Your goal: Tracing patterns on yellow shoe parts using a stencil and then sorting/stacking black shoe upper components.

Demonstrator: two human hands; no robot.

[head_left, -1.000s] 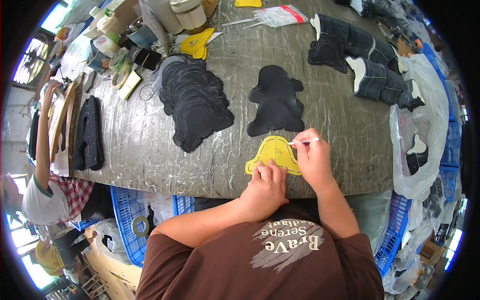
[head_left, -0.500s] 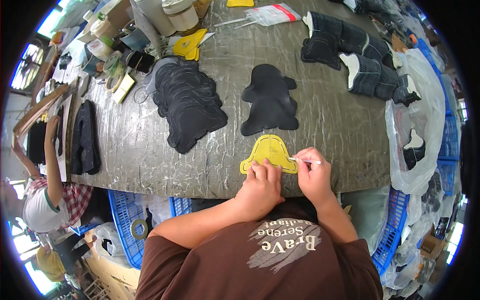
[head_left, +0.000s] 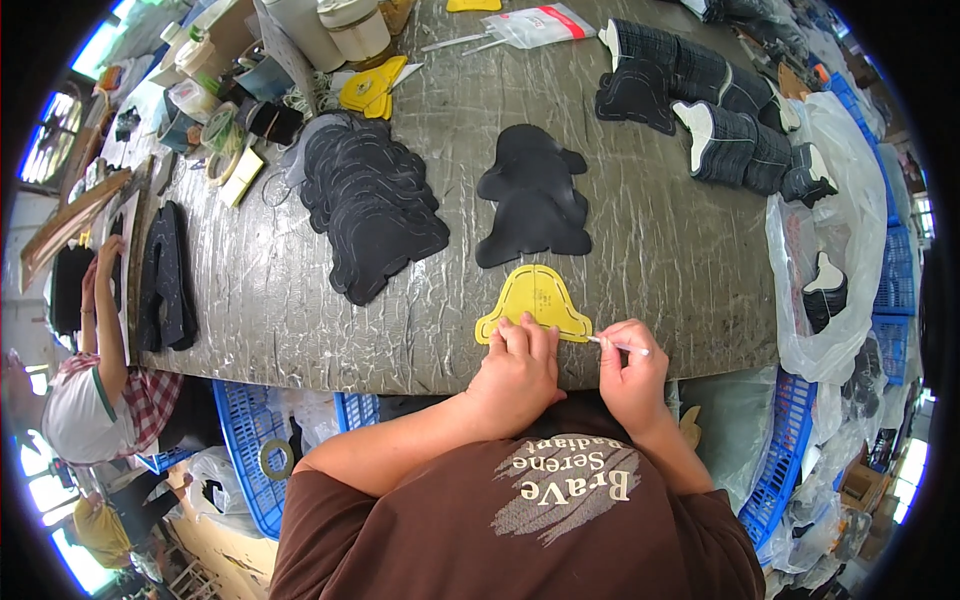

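A yellow bell-shaped template (head_left: 541, 290) with slots along its outline lies flat near the table's front edge. The fingers of my left hand (head_left: 518, 365) are stretched out and press on its lower edge. My right hand (head_left: 632, 366) pinches a slim white marking pen (head_left: 625, 347), whose tip meets the template's lower right corner. Whatever lies under the template is hidden. Just beyond it rest overlapping black shaped pieces (head_left: 534, 200). To their left spreads a fanned stack of similar black pieces (head_left: 372, 215) with pale lines along their edges.
Bundled black pieces (head_left: 735, 145) and a clear plastic bag (head_left: 825, 330) sit at the right. Jars (head_left: 355, 28), tubs and more yellow templates (head_left: 372, 90) crowd the back left. A clear packet (head_left: 540, 27) lies far back. Blue baskets (head_left: 245, 440) stand below the table; a co-worker (head_left: 95, 400) is at left.
My right hand has moved the pen slightly down and right, to the template's corner. My left hand stays pressed on the template. At left, the co-worker's hands and a wooden frame have shifted.
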